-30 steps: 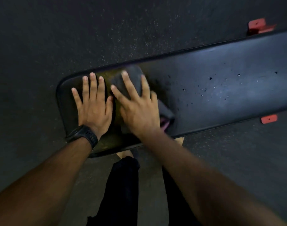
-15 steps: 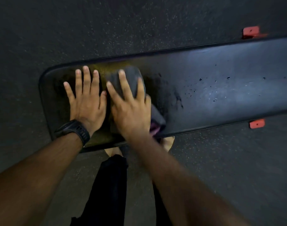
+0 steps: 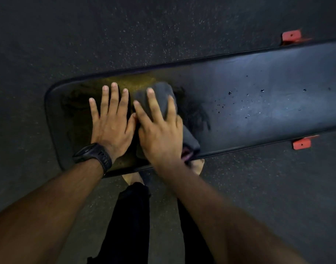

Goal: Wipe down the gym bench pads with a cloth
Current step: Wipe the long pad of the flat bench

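I saw left hand (image 3: 111,128) flat on bench pad (image 3: 258,103) near its end, fingers straight, gripping nothing. Beside it, right hand (image 3: 159,136), fingers spread straight, pressed grey cloth (image 3: 161,94) onto pad. Noted droplets (image 3: 230,93) further right.

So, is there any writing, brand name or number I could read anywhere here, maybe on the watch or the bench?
No text can be read in this view.
Watch: face dark, no digits or brand show.
Bench pad: no logo or label visible.
Red feet: one dark dot each, no writing.
Cloth: plain grey, no tag in view.
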`<state>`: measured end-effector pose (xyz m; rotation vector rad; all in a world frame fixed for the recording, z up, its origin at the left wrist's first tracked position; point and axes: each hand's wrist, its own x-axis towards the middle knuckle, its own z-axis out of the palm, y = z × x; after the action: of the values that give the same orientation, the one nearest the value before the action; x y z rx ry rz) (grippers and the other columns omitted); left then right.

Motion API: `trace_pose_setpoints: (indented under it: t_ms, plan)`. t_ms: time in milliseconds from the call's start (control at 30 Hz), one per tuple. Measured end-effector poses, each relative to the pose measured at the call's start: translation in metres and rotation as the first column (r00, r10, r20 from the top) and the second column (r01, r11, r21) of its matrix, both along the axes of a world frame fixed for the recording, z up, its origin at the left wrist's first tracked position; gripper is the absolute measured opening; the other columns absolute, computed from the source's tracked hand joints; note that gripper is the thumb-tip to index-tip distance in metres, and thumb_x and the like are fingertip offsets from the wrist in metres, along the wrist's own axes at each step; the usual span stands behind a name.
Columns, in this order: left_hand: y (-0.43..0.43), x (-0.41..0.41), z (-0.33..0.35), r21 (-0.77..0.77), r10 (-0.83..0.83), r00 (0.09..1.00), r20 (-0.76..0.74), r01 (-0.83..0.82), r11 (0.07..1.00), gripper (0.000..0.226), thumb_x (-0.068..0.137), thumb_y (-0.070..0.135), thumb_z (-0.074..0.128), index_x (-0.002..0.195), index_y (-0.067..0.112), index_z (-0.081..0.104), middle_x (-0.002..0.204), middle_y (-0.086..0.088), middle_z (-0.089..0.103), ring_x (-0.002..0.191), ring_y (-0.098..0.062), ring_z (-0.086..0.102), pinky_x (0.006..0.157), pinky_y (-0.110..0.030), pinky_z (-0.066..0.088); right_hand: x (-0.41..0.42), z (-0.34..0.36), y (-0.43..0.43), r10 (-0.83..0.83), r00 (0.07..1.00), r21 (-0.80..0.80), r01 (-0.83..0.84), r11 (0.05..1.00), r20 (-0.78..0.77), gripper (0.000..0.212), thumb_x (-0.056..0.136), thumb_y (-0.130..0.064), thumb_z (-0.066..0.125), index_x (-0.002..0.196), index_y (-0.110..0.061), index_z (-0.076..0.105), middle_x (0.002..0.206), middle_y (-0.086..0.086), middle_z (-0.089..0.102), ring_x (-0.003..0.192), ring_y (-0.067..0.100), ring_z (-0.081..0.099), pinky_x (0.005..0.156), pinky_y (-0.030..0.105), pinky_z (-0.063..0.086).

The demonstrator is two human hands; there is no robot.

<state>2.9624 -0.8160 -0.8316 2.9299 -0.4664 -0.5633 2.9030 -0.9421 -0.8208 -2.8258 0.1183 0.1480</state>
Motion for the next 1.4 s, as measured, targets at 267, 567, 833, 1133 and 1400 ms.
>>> trace_pose_setpoints:
  t_ms: [267, 567, 833, 1133, 1400]
  plan:
    - [-0.017, 0.001, -0.002, 0.022, 0.075, 0.997, 0.002, -0.075, 0.997, 0.07, 0.097, 0.048, 0.013, 0.157, 0.015, 0.006, 0.165, -0.01, -0.005, 0.152, -0.026, -0.01, 0.12, -0.059, -0.003, 0.048, 0.004, -0.118, -0.409, 0.912, -0.134, 0.408, 0.903, 0.018, 0.057, 0.095, -0.038, 0.045, 0.151, -0.041, 0.033, 0.167, -0.003, 0.013, 0.146, 0.04, 0.022, 0.099, 0.055, 0.043]
    - [-0.035, -0.001, -0.006, -0.025, 0.172, 0.985, 0.006, -0.171, 0.985, 0.074, 0.094, 0.051, 0.007, 0.157, 0.014, 0.007, 0.166, -0.006, -0.007, 0.152, -0.023, -0.012, 0.119, -0.058, -0.007, 0.04, -0.002, -0.041, 0.136, 0.99, -0.081, -0.134, 0.988, 0.025, 0.056, 0.095, -0.043, 0.052, 0.149, -0.038, 0.04, 0.164, -0.002, 0.023, 0.142, 0.043, 0.026, 0.093, 0.052, 0.044]
    - [-0.066, 0.005, -0.003, -0.077, 0.109, 0.994, -0.012, -0.11, 0.991, 0.067, 0.097, 0.046, 0.014, 0.157, 0.018, 0.009, 0.166, -0.005, -0.005, 0.152, -0.022, -0.01, 0.12, -0.056, -0.009, 0.012, 0.002, -0.126, -0.383, 0.923, -0.158, 0.385, 0.909, 0.046, 0.057, 0.093, -0.033, 0.052, 0.149, -0.037, 0.041, 0.165, 0.0, 0.022, 0.143, 0.044, 0.028, 0.093, 0.053, 0.046]
    - [-0.074, 0.008, -0.008, -0.257, 0.342, 0.94, -0.013, -0.334, 0.907, 0.063, 0.101, 0.046, 0.009, 0.157, 0.019, 0.013, 0.166, -0.001, 0.001, 0.152, -0.014, -0.006, 0.121, -0.05, -0.01, 0.05, -0.007, -0.093, 0.336, 0.94, -0.151, -0.325, 0.934, 0.057, 0.054, 0.095, -0.04, 0.053, 0.148, -0.039, 0.041, 0.163, -0.002, 0.027, 0.143, 0.043, 0.029, 0.092, 0.053, 0.044]
    - [-0.11, -0.011, -0.002, -0.199, 0.39, 0.921, -0.026, -0.387, 0.901, 0.068, 0.097, 0.053, 0.006, 0.157, 0.021, 0.012, 0.166, -0.003, -0.003, 0.152, -0.02, -0.01, 0.121, -0.051, -0.009, 0.007, 0.004, -0.145, -0.197, 0.98, -0.188, 0.194, 0.963, 0.001, 0.057, 0.096, -0.036, 0.047, 0.152, -0.035, 0.036, 0.166, -0.002, 0.018, 0.145, 0.044, 0.023, 0.094, 0.055, 0.046]
